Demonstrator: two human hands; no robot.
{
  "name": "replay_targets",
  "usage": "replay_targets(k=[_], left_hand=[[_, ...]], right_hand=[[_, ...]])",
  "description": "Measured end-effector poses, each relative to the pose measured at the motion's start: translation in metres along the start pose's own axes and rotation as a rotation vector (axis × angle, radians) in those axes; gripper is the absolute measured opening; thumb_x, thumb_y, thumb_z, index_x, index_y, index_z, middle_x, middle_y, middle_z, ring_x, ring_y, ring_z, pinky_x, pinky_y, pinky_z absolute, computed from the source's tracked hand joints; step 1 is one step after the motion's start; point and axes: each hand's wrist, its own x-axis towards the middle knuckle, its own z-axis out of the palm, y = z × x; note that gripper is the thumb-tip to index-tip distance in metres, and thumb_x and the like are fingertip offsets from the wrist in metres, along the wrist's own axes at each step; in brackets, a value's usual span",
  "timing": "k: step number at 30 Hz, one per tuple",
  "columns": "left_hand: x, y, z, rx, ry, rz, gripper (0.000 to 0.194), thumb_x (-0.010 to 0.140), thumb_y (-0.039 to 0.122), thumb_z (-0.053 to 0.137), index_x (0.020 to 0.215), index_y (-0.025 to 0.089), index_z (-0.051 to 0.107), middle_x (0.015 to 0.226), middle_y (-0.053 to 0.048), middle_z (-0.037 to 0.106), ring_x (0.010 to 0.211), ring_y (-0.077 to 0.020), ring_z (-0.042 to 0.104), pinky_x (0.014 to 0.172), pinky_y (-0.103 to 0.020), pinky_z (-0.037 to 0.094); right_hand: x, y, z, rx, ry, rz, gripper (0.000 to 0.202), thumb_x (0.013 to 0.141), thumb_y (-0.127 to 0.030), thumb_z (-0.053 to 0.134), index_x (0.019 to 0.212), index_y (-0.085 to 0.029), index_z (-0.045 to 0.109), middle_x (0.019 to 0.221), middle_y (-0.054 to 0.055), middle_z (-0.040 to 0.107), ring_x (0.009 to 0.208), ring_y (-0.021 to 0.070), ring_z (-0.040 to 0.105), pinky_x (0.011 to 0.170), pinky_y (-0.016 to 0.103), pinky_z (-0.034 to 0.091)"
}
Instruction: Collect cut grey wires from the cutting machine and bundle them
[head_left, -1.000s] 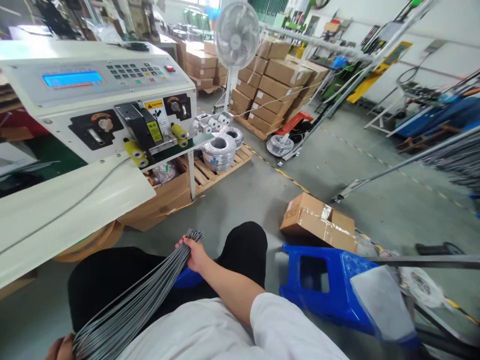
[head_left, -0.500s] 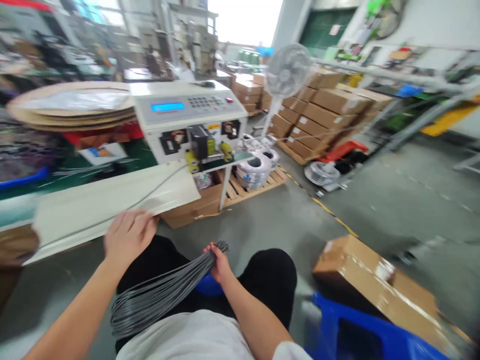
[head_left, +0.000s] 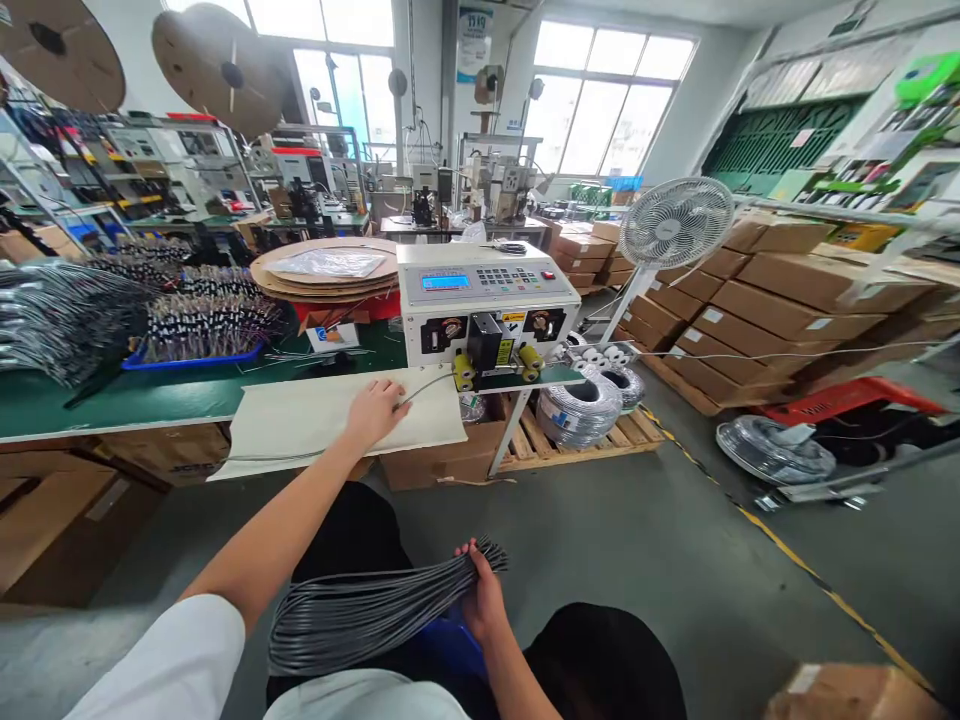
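My left hand (head_left: 375,412) reaches over the cream sheet (head_left: 289,415), its fingers closed around a grey cable (head_left: 429,386) that runs out of the white machine (head_left: 480,295). Across my lap lies a thick bundle of grey cables (head_left: 367,610), looped at its left end. My right hand (head_left: 484,595) grips that bundle close to its cut ends. The machine has a lit blue display and yellow-green rollers at its front. More of the grey cable trails along the sheet to the left of my left hand.
On the green table (head_left: 187,396) are a blue tray (head_left: 199,360) of cable parts and stacked cardboard discs (head_left: 322,285). A white fan (head_left: 675,225), cable coils (head_left: 577,410) on a pallet and stacked boxes (head_left: 787,310) stand to the right.
My left hand has moved right along the sheet towards the machine and closed on the cable. The view has turned left and up. My right hand still holds the bundle.
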Motion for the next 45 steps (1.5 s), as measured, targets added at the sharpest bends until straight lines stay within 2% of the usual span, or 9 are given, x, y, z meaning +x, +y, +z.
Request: replay_targets(k=[6, 10, 14, 20, 24, 35, 39, 42, 45], left_hand=[[-0.025, -0.005, -0.022, 0.072, -0.041, -0.055, 0.022, 0.093, 0.036, 0.045, 0.094, 0.021, 0.061, 0.092, -0.008, 0.066, 0.093, -0.0233, 0.06, 0.068, -0.03, 0.042], [-0.073, 0.003, -0.031, 0.053, -0.085, -0.056, 0.026, 0.097, 0.039, 0.04, 0.1, 0.023, 0.06, 0.077, -0.002, 0.068, 0.072, -0.0194, 0.063, 0.057, -0.028, 0.036], [-0.144, 0.024, -0.021, -0.007, -0.124, 0.14, 0.03, 0.099, 0.039, 0.039, 0.11, 0.025, 0.063, 0.092, -0.004, 0.073, 0.086, -0.0182, 0.067, 0.07, -0.028, 0.043], [-0.22, 0.065, 0.011, -0.039, -0.486, 0.235, 0.036, 0.101, 0.037, 0.032, 0.108, 0.023, 0.065, 0.088, -0.005, 0.074, 0.081, -0.0189, 0.067, 0.068, -0.03, 0.044], [-0.234, 0.078, 0.023, -0.042, -0.625, 0.179, 0.04, 0.101, 0.038, 0.03, 0.098, 0.021, 0.066, 0.082, -0.006, 0.073, 0.077, -0.019, 0.067, 0.063, -0.028, 0.041], [-0.224, 0.087, 0.02, -0.038, -0.695, 0.235, 0.04, 0.1, 0.039, 0.03, 0.09, 0.021, 0.064, 0.08, -0.007, 0.071, 0.077, -0.0189, 0.066, 0.063, -0.027, 0.041], [-0.222, 0.057, 0.004, 0.041, -0.751, 0.185, 0.033, 0.096, 0.045, 0.041, 0.109, 0.024, 0.062, 0.084, -0.008, 0.07, 0.082, -0.0228, 0.066, 0.065, -0.029, 0.043], [-0.23, -0.004, -0.016, 0.183, -0.826, 0.039, 0.031, 0.091, 0.038, 0.046, 0.115, 0.023, 0.06, 0.087, -0.01, 0.07, 0.082, -0.026, 0.067, 0.069, -0.033, 0.046], [-0.249, -0.071, -0.022, 0.132, -0.814, -0.059, 0.025, 0.087, 0.029, 0.047, 0.103, 0.023, 0.065, 0.093, -0.01, 0.07, 0.096, -0.0275, 0.065, 0.082, -0.037, 0.048]], right_hand=[[0.003, -0.001, 0.002, 0.032, 0.021, 0.02, 0.029, 0.062, -0.028, 0.086, 0.087, -0.024, 0.072, 0.077, -0.002, 0.073, 0.073, 0.0171, 0.071, 0.073, 0.032, 0.06], [0.001, -0.002, 0.007, 0.046, -0.004, 0.012, 0.027, 0.065, -0.028, 0.085, 0.088, -0.023, 0.072, 0.077, -0.003, 0.073, 0.074, 0.0159, 0.07, 0.073, 0.029, 0.059], [-0.004, -0.004, 0.013, 0.084, -0.017, 0.021, 0.03, 0.064, -0.028, 0.084, 0.091, -0.022, 0.071, 0.078, -0.002, 0.074, 0.072, 0.016, 0.07, 0.069, 0.029, 0.058], [-0.004, 0.0, 0.012, 0.073, -0.01, -0.022, 0.028, 0.066, -0.024, 0.079, 0.092, -0.02, 0.071, 0.087, 0.003, 0.076, 0.078, 0.0185, 0.071, 0.076, 0.033, 0.058], [-0.008, 0.003, 0.011, 0.072, -0.048, -0.048, 0.024, 0.067, -0.024, 0.078, 0.09, -0.021, 0.07, 0.09, 0.002, 0.076, 0.09, 0.0204, 0.072, 0.085, 0.036, 0.057], [-0.011, -0.001, 0.014, 0.091, -0.078, -0.037, 0.025, 0.069, -0.023, 0.079, 0.093, -0.02, 0.07, 0.087, 0.001, 0.075, 0.089, 0.0191, 0.071, 0.085, 0.033, 0.056], [-0.011, 0.0, 0.012, 0.115, -0.075, -0.056, 0.021, 0.069, -0.023, 0.08, 0.087, -0.02, 0.069, 0.075, -0.002, 0.07, 0.08, 0.0168, 0.07, 0.079, 0.03, 0.056], [-0.009, 0.002, 0.009, 0.144, -0.047, -0.065, 0.021, 0.068, -0.023, 0.08, 0.085, -0.02, 0.069, 0.075, -0.003, 0.07, 0.078, 0.016, 0.069, 0.076, 0.03, 0.056], [-0.006, 0.004, 0.007, 0.159, -0.02, -0.04, 0.021, 0.067, -0.023, 0.081, 0.084, -0.021, 0.069, 0.08, -0.001, 0.072, 0.079, 0.017, 0.069, 0.077, 0.031, 0.057]])
